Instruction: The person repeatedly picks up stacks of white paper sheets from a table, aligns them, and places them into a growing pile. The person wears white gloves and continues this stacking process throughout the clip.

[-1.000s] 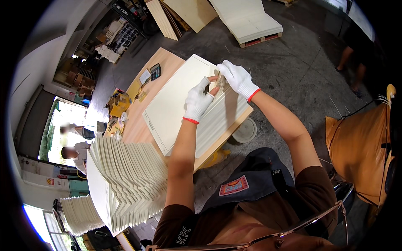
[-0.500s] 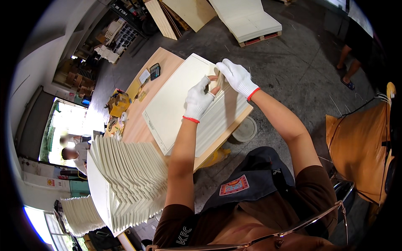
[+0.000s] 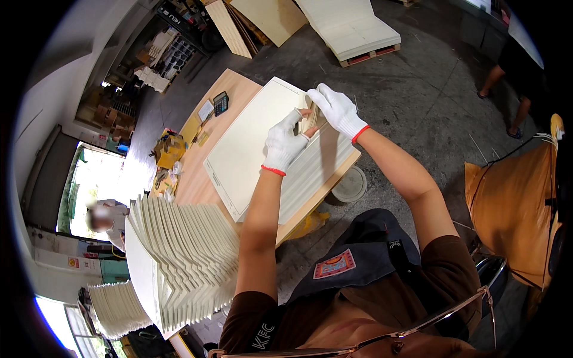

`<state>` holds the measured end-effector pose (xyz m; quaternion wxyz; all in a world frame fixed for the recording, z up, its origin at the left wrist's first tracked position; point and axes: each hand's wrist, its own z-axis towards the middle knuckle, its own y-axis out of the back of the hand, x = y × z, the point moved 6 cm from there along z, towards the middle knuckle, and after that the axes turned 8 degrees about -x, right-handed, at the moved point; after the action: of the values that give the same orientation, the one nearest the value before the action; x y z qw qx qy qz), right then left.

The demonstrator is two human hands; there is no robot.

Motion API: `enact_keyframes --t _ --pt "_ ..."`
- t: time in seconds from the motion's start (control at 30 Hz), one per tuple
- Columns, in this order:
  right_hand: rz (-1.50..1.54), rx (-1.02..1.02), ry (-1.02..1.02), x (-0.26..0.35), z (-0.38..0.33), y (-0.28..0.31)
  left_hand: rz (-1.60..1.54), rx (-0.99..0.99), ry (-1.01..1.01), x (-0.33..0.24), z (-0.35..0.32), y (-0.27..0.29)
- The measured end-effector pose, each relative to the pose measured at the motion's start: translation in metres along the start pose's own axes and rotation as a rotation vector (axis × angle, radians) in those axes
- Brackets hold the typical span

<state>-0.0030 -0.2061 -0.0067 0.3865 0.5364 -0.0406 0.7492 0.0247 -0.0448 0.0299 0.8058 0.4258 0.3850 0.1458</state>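
Observation:
A stack of large white paper sheets lies on the wooden table ahead of me. My left hand, in a white knit glove with bare fingertips, holds the lifted sheet edges at the stack's right side between thumb and finger. My right hand, gloved the same way with a red cuff, curls over the raised corner of those sheets from the far right. Both hands meet at this fanned corner. The right fingertips are partly hidden behind the sheets.
A tall fanned pile of white sheets stands at the near left. A calculator and a yellow box lie on the table. Below its right edge sits a round bucket. An orange sack stands right; a person's legs show beyond.
My hands stay at the sheet corner with only slight finger motion. The person at the far right has stepped further right and nearer. The person at the left has shifted posture.

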Motion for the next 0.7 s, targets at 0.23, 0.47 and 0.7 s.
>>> enact_keyframes --t 0.23,0.47,0.7 --pt "-0.056 -0.033 0.013 0.004 -0.002 0.018 0.068 -0.063 -0.143 -0.005 -0.004 -0.002" --pt "-0.488 0.233 0.101 -0.009 -0.015 0.027 0.12 -0.078 -0.113 -0.005 -0.003 -0.002" --pt "-0.62 0.158 0.443 0.012 -0.007 0.027 0.314 -0.057 0.006 0.007 0.03 -0.005"
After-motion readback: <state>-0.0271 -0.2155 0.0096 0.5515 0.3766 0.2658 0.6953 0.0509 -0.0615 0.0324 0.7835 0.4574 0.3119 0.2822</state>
